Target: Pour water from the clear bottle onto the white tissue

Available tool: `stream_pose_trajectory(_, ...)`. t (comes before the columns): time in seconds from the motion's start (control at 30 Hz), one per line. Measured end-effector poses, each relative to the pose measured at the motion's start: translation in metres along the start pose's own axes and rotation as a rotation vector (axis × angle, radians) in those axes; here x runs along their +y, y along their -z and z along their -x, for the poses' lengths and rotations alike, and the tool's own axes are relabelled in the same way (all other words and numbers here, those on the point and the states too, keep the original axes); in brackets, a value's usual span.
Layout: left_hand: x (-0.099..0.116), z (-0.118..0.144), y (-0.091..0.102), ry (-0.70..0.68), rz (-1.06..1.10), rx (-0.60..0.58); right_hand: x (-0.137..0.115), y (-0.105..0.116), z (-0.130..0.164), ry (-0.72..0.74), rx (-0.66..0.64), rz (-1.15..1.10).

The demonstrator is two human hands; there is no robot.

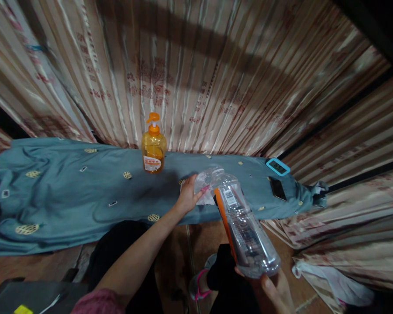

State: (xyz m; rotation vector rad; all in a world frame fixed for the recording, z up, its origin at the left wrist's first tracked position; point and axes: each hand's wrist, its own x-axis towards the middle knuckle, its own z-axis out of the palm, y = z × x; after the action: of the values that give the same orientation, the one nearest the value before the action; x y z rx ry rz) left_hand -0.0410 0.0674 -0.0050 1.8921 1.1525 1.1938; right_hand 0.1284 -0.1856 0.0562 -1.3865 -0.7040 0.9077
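A large clear plastic bottle (249,231) with an orange label and a barcode is tilted, its base toward me and its upper end over the cloth. My right hand (275,290) grips it near the base. At its upper end, my left hand (187,197) is closed on a whitish, see-through piece (205,183); whether this is thin plastic or tissue I cannot tell. That piece overlaps the bottle's upper end in view, so the bottle's mouth does not show clearly. Left of both hands, an orange pump bottle (153,150) with amber liquid stands upright on the cloth.
A grey-green patterned cloth (118,200) covers the long surface before me. A blue-framed digital clock (277,166) and a dark phone (277,188) lie at its right end. Patterned curtains (190,78) hang behind. A dark seat (52,292) is at lower left, holding something yellow.
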Motion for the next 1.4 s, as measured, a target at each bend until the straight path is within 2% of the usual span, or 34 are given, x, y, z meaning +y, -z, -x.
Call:
stream_pose_trajectory(0.1,-0.001,0.000,-0.001,0.001,0.000,0.002,-0.001,0.002,0.000,-0.072,0.001,0.002)
stream_pose_trajectory(0.33,0.000,0.000,-0.002,0.006,0.003,0.019,-0.008,-0.003,0.002,-0.125,0.050,-0.004)
stream_pose_trajectory(0.63,-0.003,0.000,-0.003,0.033,0.011,0.019,-0.016,-0.013,0.003,-0.111,0.080,-0.027)
stream_pose_trajectory(0.8,-0.001,0.000,-0.001,0.027,0.016,0.005,-0.010,-0.007,0.001,-0.084,0.032,-0.008)
stream_pose_trajectory(1.03,-0.002,0.001,-0.003,0.022,0.023,0.019,0.004,0.005,-0.001,-0.078,0.065,0.001)
stream_pose_trajectory(1.4,0.000,0.001,-0.003,0.029,0.048,0.030,0.001,-0.001,0.000,-0.080,0.105,0.011)
